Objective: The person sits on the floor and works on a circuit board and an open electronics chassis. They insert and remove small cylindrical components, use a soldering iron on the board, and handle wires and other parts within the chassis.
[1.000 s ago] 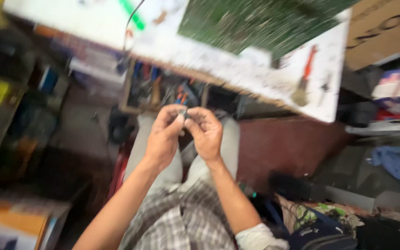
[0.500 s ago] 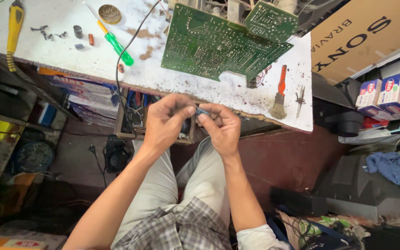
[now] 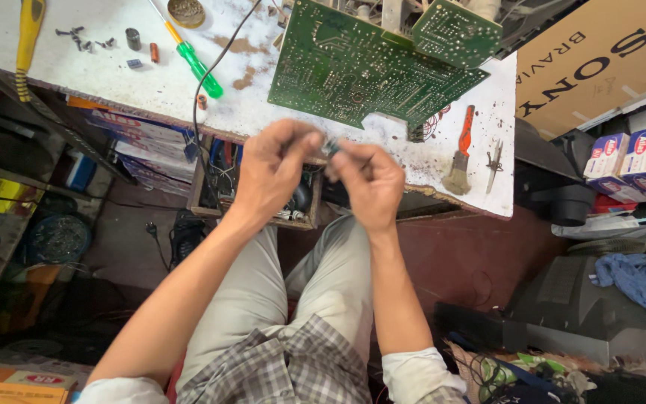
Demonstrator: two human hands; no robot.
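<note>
My left hand (image 3: pixel 272 170) and my right hand (image 3: pixel 369 183) meet just below the edge of a white worktable (image 3: pixel 136 82), above my knees. Between the fingertips of both hands sits a small dark electronic part (image 3: pixel 330 147); its shape is too small to make out. A large green circuit board (image 3: pixel 360 67) lies solder side up on the table directly beyond my hands. A second, smaller green board (image 3: pixel 454 31) rests on top of it.
On the table lie a green-handled screwdriver (image 3: pixel 192 60), a red-handled brush (image 3: pixel 461 150), a yellow-handled tool (image 3: pixel 28 37), loose screws (image 3: pixel 76 37) and a round tin (image 3: pixel 186 11). A black cable (image 3: pixel 211 67) hangs over the edge. A cardboard box (image 3: pixel 600 60) and small boxes (image 3: pixel 637 161) stand right.
The view has steadied and swung down so the table and boards show fully. My hands stay together on the small part, fingers shifting slightly.
</note>
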